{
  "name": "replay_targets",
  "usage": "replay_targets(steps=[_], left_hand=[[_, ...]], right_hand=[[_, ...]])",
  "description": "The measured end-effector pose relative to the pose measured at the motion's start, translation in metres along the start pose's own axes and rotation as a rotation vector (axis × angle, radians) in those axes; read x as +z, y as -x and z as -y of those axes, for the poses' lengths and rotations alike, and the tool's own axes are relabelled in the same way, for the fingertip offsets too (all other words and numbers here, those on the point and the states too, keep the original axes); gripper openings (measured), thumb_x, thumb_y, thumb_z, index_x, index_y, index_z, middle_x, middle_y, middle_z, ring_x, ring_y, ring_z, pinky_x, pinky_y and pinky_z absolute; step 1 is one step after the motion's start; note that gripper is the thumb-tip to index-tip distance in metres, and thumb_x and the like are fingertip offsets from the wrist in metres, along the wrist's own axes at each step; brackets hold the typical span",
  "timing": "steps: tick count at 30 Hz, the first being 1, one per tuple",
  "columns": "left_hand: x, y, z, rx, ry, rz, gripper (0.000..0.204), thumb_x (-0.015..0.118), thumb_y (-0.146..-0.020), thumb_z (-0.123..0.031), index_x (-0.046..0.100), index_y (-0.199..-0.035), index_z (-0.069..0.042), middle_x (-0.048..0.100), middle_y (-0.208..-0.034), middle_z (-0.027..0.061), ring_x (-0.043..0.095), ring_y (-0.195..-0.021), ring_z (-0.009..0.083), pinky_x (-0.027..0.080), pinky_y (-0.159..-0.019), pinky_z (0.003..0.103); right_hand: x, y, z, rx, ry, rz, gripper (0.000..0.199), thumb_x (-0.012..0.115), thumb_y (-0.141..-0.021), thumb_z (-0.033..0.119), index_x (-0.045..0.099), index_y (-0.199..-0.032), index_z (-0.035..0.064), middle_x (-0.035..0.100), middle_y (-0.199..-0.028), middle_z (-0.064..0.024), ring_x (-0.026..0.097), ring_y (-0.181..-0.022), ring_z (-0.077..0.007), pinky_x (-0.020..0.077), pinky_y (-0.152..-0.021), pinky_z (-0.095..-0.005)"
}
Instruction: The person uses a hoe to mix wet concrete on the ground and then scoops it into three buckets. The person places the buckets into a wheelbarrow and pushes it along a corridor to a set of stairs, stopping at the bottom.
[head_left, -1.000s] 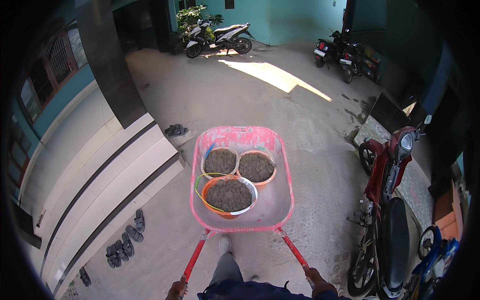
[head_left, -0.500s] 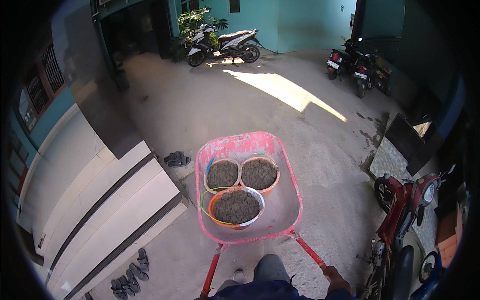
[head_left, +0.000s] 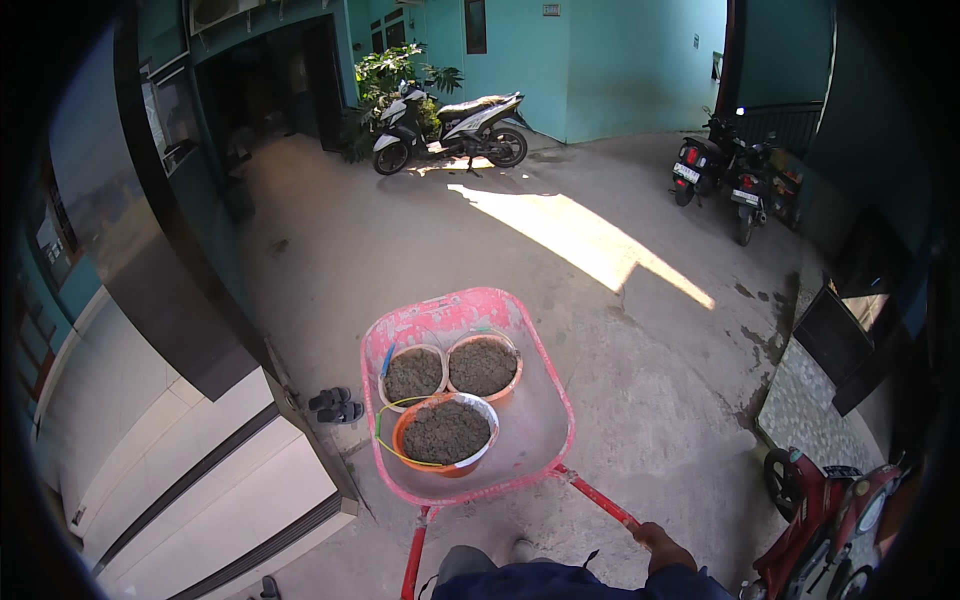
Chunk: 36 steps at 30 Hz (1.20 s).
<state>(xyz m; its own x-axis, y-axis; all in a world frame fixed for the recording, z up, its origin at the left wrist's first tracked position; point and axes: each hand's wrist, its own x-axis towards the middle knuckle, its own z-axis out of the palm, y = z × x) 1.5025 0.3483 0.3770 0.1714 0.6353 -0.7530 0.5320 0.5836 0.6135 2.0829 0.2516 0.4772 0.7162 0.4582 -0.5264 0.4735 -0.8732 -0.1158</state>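
Note:
My right hand is closed around the right red handle of a pink wheelbarrow. The left handle runs down to the picture's lower edge, and my left hand is out of sight. Three buckets filled with grey wet mortar stand upright together in the tray's left part. An orange and white bucket with a yellow-green bail is nearest me. Behind it are a pale bucket with a blue grip, at the left, and an orange bucket at the right.
Tiled steps rise close on the left, with dark sandals beside them. A red motorbike stands at the right. Ahead are a white scooter by a plant and two dark motorbikes. Sunlight crosses the concrete ground.
I have moved forward with the wheelbarrow. The steps and red motorbike have slid nearer the lower edge, and the wheelbarrow now sits further left in view. My right hand keeps its hold.

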Motion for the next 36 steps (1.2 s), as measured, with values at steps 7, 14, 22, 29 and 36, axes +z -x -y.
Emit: replay_targets(steps=[7,14,22,29,36], left_hand=[[-0.071,-0.074,-0.129,-0.015,0.109,0.001,0.087,0.032,-0.078,-0.083,0.064,-0.084,-0.002,0.064,-0.07,0.011,0.063,-0.062,0.0229,0.05,-0.063,0.035],[-0.15,-0.134,-0.256,-0.057,0.197,-0.026,0.087,0.032,-0.078,-0.083,0.064,-0.084,-0.002,0.064,-0.07,0.011,0.063,-0.063,0.0229,0.05,-0.063,0.035],[-0.304,-0.237,-0.422,-0.105,0.25,-0.059,0.087,0.032,-0.078,-0.083,0.065,-0.084,-0.002,0.064,-0.071,0.0109,0.063,-0.064,0.0229,0.049,-0.064,0.035],[-0.419,-0.365,-0.554,-0.15,0.283,-0.07,0.087,0.032,-0.078,-0.083,0.065,-0.085,-0.002,0.064,-0.071,0.0109,0.063,-0.065,0.0228,0.049,-0.065,0.035],[-0.569,-0.438,-0.661,-0.19,0.349,-0.126,0.087,0.032,-0.078,-0.083,0.065,-0.085,-0.002,0.064,-0.072,0.0109,0.063,-0.066,0.0228,0.049,-0.066,0.035]], right_hand=[[-0.115,-0.085,0.185,-0.068,0.071,-0.061,0.089,0.039,-0.078,0.08,0.066,-0.106,0.0,0.065,-0.102,-0.0232,0.062,-0.1,-0.0369,0.0472,-0.085,-0.0432],[-0.207,-0.15,0.319,-0.112,0.139,-0.073,0.089,0.041,-0.078,0.08,0.066,-0.1,-0.0023,0.066,-0.093,-0.0221,0.063,-0.093,-0.0348,0.0474,-0.081,-0.0413],[-0.304,-0.229,0.559,-0.218,-0.049,-0.015,0.089,0.045,-0.081,0.073,0.059,-0.115,-0.0084,0.062,-0.111,-0.024,0.056,-0.109,-0.0344,0.0427,-0.09,-0.0411],[-0.331,-0.351,0.72,-0.156,0.198,-0.142,0.088,0.04,-0.077,0.081,0.067,-0.095,-0.0016,0.066,-0.089,-0.0215,0.064,-0.092,-0.034,0.0476,-0.08,-0.0415],[-0.415,-0.363,0.974,-0.066,0.225,-0.041,0.089,0.036,-0.078,0.082,0.068,-0.089,-0.0002,0.067,-0.085,-0.0191,0.065,-0.093,-0.0307,0.048,-0.082,-0.0413]])
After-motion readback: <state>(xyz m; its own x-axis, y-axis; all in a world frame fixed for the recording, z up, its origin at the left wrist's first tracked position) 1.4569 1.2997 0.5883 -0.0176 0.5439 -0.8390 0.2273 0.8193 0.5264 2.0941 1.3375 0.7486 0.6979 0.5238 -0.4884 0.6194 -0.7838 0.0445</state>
